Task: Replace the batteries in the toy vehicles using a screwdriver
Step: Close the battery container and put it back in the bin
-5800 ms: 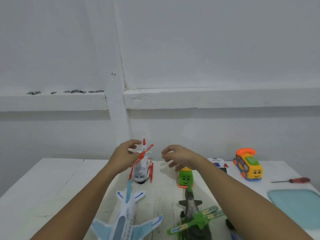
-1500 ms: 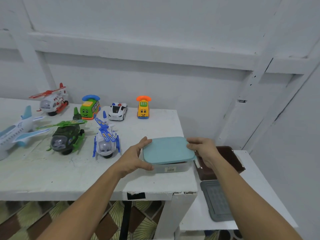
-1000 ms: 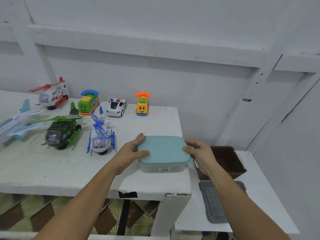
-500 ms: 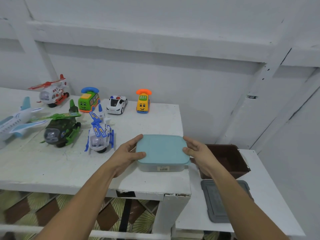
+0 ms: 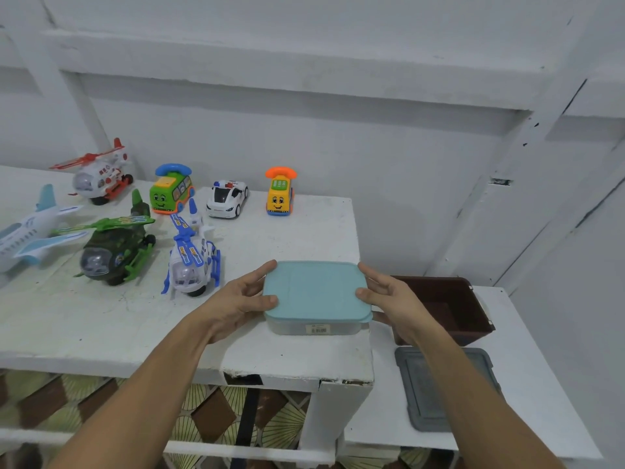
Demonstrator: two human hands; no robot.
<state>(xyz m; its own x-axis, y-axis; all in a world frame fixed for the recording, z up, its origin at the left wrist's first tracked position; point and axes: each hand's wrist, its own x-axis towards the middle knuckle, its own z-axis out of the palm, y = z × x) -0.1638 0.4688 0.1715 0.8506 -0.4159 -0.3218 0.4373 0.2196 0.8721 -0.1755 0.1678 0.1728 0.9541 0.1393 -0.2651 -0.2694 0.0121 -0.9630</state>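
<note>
A clear plastic box with a teal lid (image 5: 316,292) sits near the right front corner of the white table (image 5: 101,326). My left hand (image 5: 241,301) grips its left side and my right hand (image 5: 394,299) grips its right side, thumbs on the lid. Toys stand behind and to the left: a blue-white helicopter (image 5: 192,258), a camouflage green helicopter (image 5: 115,248), a white-blue airplane (image 5: 30,231), a red-white helicopter (image 5: 99,174), a green bus (image 5: 170,191), a white police car (image 5: 227,199) and a yellow phone car (image 5: 280,194). No screwdriver is in view.
A lower white side table (image 5: 527,384) stands to the right, carrying a dark brown bin (image 5: 449,309) and a grey lid (image 5: 439,384). A white wall with ledges runs behind. Patterned floor shows under the table.
Since 5.8 s ago my view turned right and both hands went from the red-white helicopter to the teal-lidded box. Over the last second the hands stay on the box, which barely shifts.
</note>
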